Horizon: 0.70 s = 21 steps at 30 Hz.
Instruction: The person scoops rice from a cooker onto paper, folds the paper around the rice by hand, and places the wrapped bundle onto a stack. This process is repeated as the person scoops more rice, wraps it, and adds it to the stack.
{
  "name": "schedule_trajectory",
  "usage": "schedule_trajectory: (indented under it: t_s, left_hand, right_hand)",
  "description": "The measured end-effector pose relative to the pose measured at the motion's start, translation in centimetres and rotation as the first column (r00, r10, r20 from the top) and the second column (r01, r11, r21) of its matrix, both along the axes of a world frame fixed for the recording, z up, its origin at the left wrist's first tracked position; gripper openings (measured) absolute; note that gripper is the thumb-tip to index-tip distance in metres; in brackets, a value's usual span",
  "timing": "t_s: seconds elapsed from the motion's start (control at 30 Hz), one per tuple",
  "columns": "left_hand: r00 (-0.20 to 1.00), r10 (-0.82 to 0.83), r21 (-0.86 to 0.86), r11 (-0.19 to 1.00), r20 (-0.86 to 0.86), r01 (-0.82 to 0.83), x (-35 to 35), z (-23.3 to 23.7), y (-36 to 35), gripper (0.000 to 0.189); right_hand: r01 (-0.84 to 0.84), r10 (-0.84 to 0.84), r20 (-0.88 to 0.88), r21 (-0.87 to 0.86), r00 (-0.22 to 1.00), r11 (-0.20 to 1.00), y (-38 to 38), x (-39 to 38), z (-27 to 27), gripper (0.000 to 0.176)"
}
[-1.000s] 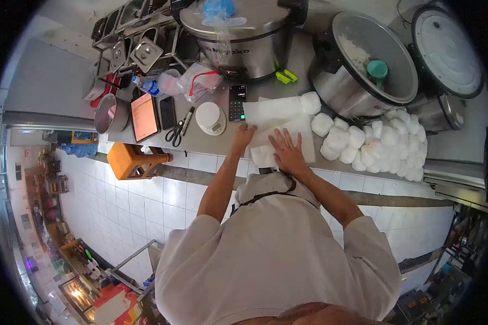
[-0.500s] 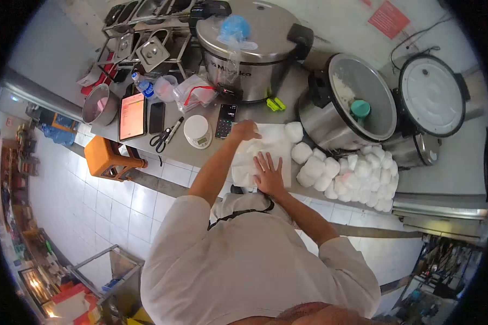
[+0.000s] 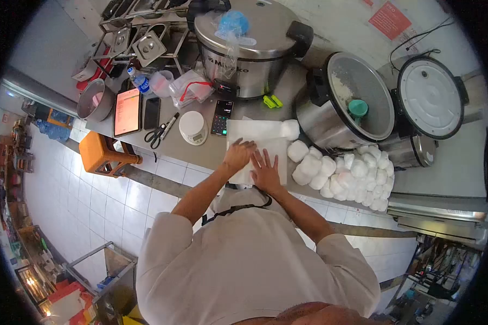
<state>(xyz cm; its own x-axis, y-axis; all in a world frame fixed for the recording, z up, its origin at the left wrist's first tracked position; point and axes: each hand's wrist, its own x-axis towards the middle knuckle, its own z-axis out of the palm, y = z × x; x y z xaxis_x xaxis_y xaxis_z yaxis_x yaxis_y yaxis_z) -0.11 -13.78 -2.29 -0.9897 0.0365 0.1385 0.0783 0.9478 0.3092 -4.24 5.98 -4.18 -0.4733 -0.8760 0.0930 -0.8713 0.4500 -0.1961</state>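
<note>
White sheets of paper or thin plastic (image 3: 255, 130) lie on the counter in front of me. My left hand (image 3: 239, 156) rests on their left part, its fingers bent loosely toward the right. Just beside it, my right hand (image 3: 265, 172) presses down flat with fingers spread. One rounded white bundle (image 3: 290, 130) touches the sheets' upper right corner. Several more white bundles (image 3: 358, 176) are heaped to the right, their contents hidden by the wrapping. A phone (image 3: 222, 117) with a lit calculator screen lies just beyond the sheets, and a white kitchen scale (image 3: 193, 128) stands to the left.
An open rice cooker (image 3: 314, 116) holds rice and a green cup (image 3: 358, 108). Behind stands a closed cooker (image 3: 238, 70). Scissors (image 3: 155, 135), a dark phone (image 3: 152, 112), a tablet (image 3: 127, 112) and a metal pot (image 3: 96, 103) occupy the counter's left. An orange stool (image 3: 106, 154) stands below.
My left hand has come back from the sheets' upper edge toward me, beside the right hand. The sheets look flatter. My right hand stays pressed on them.
</note>
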Motion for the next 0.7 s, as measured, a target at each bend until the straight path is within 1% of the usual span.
schedule_trajectory:
  t_s: [0.07, 0.1, 0.13, 0.2, 0.23, 0.27, 0.3, 0.33, 0.37, 0.43, 0.5, 0.53, 0.57, 0.63, 0.67, 0.7]
  left_hand:
    - [0.988, 0.077, -0.027, 0.996, -0.136, -0.082, 1.8, -2.3, 1.2, 0.041]
    - [0.973, 0.111, -0.039, 0.992, -0.203, -0.121, 2.4, -2.8, 1.4, 0.043]
    - [0.986, 0.098, -0.046, 0.993, -0.136, -0.105, 2.8, -2.6, 1.7, 0.049]
    - [0.983, 0.075, -0.076, 0.993, -0.168, -0.089, 3.1, -2.4, 1.8, 0.055]
    - [0.981, 0.065, -0.090, 0.993, -0.185, -0.083, 3.3, -2.4, 2.0, 0.057]
    - [0.981, 0.070, -0.073, 0.994, -0.182, -0.085, 3.7, -2.3, 2.3, 0.055]
    - [0.981, 0.073, -0.057, 0.995, -0.177, -0.084, 4.2, -2.0, 2.5, 0.052]
    - [0.981, 0.072, -0.050, 0.995, -0.179, -0.082, 4.4, -1.9, 2.3, 0.050]
    - [0.981, 0.055, -0.097, 0.992, -0.188, -0.074, 4.9, -2.1, 1.8, 0.050]
    - [0.979, 0.024, -0.193, 0.979, -0.203, -0.064, 6.6, -4.1, 0.6, 0.049]
    - [0.979, 0.077, -0.048, 0.995, -0.189, -0.088, 7.5, -6.0, -0.4, 0.048]
    - [0.977, 0.104, 0.025, 0.995, -0.186, -0.101, 7.3, -6.2, -0.7, 0.048]
    - [0.978, 0.134, 0.060, 0.990, -0.158, -0.126, 6.9, -6.4, -0.9, 0.045]
    - [0.976, 0.193, 0.124, 0.976, -0.100, -0.180, 5.4, -5.9, -1.2, 0.041]
    - [0.967, 0.254, 0.155, 0.956, -0.007, -0.250, 4.5, -5.4, -1.4, 0.039]
    - [0.948, 0.306, 0.178, 0.931, 0.089, -0.318, 3.5, -3.9, -1.4, 0.036]
  right_hand:
    - [-0.026, 0.065, 0.237, -0.164, 0.969, 0.986, 1.2, -0.8, -1.6, 0.083]
    - [-0.023, 0.111, 0.346, -0.250, 0.932, 0.968, 1.5, -1.1, -2.3, 0.082]
    - [-0.019, 0.082, 0.271, -0.230, 0.959, 0.973, 1.4, -1.1, -1.2, 0.081]
    - [-0.005, 0.026, 0.115, -0.179, 0.993, 0.984, 1.6, -1.4, 2.1, 0.078]
    - [-0.027, 0.031, 0.030, -0.124, 0.999, 0.992, 1.0, -2.1, 4.1, 0.073]
    - [-0.043, 0.039, -0.050, -0.067, 0.998, 0.997, 0.1, -3.0, 6.1, 0.069]
    - [-0.052, 0.050, -0.128, -0.011, 0.990, 0.999, -0.5, -3.4, 7.0, 0.065]
    - [-0.038, 0.037, -0.157, -0.002, 0.987, 0.999, -0.2, -4.4, 4.8, 0.058]
    - [-0.035, 0.032, -0.179, -0.018, 0.983, 0.999, 0.4, -5.1, 2.9, 0.057]
    - [-0.035, 0.024, -0.220, -0.049, 0.975, 0.998, 1.6, -6.4, -0.9, 0.056]
    - [-0.066, 0.054, -0.092, -0.131, 0.994, 0.989, 2.4, -7.5, -4.3, 0.047]
    - [-0.079, 0.074, -0.036, -0.173, 0.997, 0.982, 2.1, -8.2, -4.5, 0.043]
    - [-0.029, 0.043, 0.074, -0.174, 0.996, 0.984, 2.1, -8.5, -4.7, 0.038]
    - [0.066, -0.016, 0.293, -0.162, 0.956, 0.985, 1.4, -9.1, -2.9, 0.029]
    - [0.163, -0.120, 0.404, -0.072, 0.907, 0.984, 0.6, -9.6, -1.9, 0.025]
    - [0.249, -0.230, 0.501, 0.030, 0.835, 0.968, -0.6, -10.0, -0.5, 0.022]
